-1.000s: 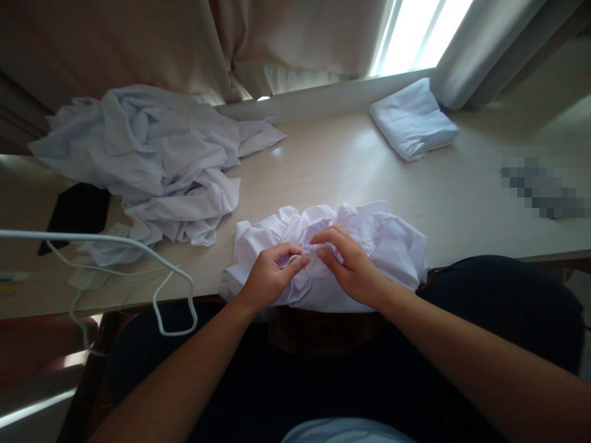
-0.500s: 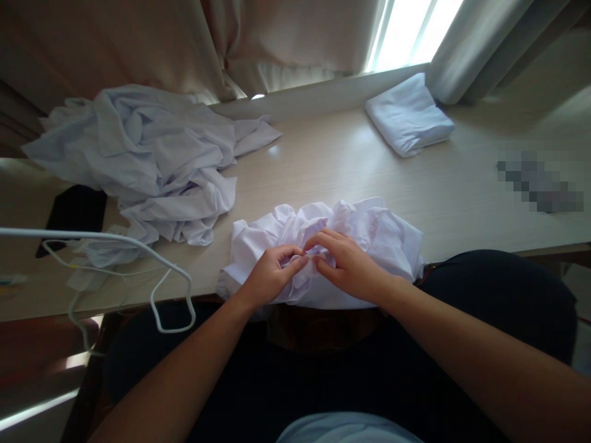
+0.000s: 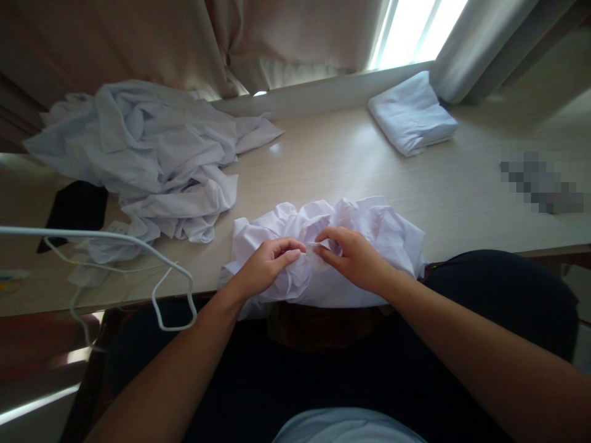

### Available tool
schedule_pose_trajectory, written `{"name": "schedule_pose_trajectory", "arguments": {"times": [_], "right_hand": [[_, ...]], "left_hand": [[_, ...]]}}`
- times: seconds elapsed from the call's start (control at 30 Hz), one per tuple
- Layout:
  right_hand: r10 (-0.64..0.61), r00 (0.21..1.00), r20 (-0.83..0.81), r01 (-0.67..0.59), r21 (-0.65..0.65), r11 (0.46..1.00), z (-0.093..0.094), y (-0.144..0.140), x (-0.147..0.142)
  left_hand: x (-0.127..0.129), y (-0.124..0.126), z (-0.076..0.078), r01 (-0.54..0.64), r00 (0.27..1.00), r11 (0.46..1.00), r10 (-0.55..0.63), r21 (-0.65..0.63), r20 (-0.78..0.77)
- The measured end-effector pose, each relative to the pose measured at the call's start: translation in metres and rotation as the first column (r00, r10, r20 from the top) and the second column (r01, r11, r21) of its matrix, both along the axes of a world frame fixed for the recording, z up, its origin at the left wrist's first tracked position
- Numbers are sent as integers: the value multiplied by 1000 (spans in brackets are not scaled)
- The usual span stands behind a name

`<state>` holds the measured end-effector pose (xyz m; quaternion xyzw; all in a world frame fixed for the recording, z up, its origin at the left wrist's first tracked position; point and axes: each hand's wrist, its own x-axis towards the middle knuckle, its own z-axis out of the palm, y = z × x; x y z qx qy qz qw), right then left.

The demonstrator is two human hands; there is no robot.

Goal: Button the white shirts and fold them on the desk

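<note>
A crumpled white garment (image 3: pixel 355 280), probably a shirt, lies bunched at the table's front edge and hangs slightly over it. My left hand (image 3: pixel 268 264) pinches a bit of its cloth between thumb and fingers. Just to the right, my right hand (image 3: pixel 353 255) grips another fold of the same fabric, thumb and index finger close together. A narrow strip of white cloth shows between the two sets of fingertips. Any small part such as a button under the fingers is too small to make out.
A heap of white shirts (image 3: pixel 157 147) lies at the back left. A folded white cloth (image 3: pixel 412 114) rests near the window. At left are a white metal hanger (image 3: pixel 129 240), a black flat object (image 3: pixel 78 215) and a power strip (image 3: pixel 87 275) with cables. Beige curtains (image 3: pixel 295 37) hang behind the table.
My fingertips have drawn slightly apart, the left hand shifting left and the right hand a little to the right. Both still hold the cloth.
</note>
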<state>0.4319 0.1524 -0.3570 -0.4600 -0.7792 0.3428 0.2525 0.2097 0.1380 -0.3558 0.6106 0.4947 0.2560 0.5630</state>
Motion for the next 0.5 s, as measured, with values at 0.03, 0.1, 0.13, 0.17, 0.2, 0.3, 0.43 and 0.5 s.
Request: {"name": "schedule_pose_trajectory", "arguments": {"times": [0.03,0.1,0.13,0.17,0.2,0.3,0.43,0.5], "right_hand": [[-4,1000,-16,4,-2,1000,0,0,0],[-6,999,-46,6,-2,1000,0,0,0],[-4,998,-56,4,-2,1000,0,-1,0],[1,998,-61,-1,-2,1000,0,-2,-1],[10,998,-62,-10,0,1000,0,-3,-1],[68,996,-55,-66,34,997,-3,-7,-6],[133,987,-86,-123,118,985,-10,-13,-14],[135,986,-94,-122,134,983,-14,-15,-15]], "left_hand": [[-3,1,0,-5,1000,1000,5,12,-15],[-8,4,-2,-27,996,998,31,56,-79],[-10,5,-3,-43,992,996,53,82,-115],[-11,6,-5,-59,987,993,73,101,-144],[-12,7,-6,-71,984,992,87,105,-154],[-7,5,-9,-97,992,994,100,51,-71],[5,-1,-11,-129,990,992,130,-16,57],[7,-3,-10,-161,984,987,163,-29,76]]}}
